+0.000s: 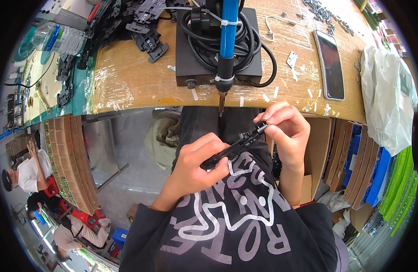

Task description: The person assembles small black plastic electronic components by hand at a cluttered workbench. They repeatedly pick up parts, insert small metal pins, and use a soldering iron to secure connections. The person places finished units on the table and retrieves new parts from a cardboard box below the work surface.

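Hands are working together over the lap, near the wooden bench (127, 77) edge. The left hand (197, 165) is gripping the near end of a black plastic strip (234, 147) — the right hand (286, 129) is pinching its far end between fingertips. A blue powered screwdriver (227, 45) is hanging just beyond, tip pointing down, in front of a black box (218, 68) wrapped in cable — a phone (330, 63) is lying far right.

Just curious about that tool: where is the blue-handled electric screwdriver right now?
In the head view, the blue-handled electric screwdriver hangs at top centre over the black box on the wooden bench, its tip above both hands.
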Demonstrator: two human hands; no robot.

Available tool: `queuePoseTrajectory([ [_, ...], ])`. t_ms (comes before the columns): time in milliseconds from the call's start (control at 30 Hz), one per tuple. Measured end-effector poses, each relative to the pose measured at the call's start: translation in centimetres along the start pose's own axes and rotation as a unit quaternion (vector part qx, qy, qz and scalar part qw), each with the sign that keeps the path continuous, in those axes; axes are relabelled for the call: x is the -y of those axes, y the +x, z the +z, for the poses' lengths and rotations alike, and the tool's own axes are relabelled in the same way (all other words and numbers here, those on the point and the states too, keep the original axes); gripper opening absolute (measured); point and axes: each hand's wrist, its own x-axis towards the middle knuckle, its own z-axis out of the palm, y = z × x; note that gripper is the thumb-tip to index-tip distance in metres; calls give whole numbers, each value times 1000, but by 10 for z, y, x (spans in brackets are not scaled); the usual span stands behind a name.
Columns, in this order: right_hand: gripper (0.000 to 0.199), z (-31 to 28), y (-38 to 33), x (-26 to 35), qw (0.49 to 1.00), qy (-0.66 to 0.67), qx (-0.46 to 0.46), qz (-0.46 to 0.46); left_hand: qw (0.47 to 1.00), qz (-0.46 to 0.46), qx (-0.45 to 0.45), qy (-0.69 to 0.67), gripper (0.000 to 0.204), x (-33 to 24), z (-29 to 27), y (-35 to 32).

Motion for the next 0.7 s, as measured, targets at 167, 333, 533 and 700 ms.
queuePoseTrajectory([
  [167,12,2,-4,-5,999,-14,-18,-32,1000,2,-2,11,17,0,1,1],
  [333,14,1,-6,-6,997,-55,-26,-55,999,10,0,34,16,3,0,1],
  [533,14,3,-7,-10,999,19,-36,-20,998,34,-7,49,17,6,0,1],
  [700,14,4,-7,-12,999,7,-38,-14,997,39,-12,68,18,9,0,-1],
])
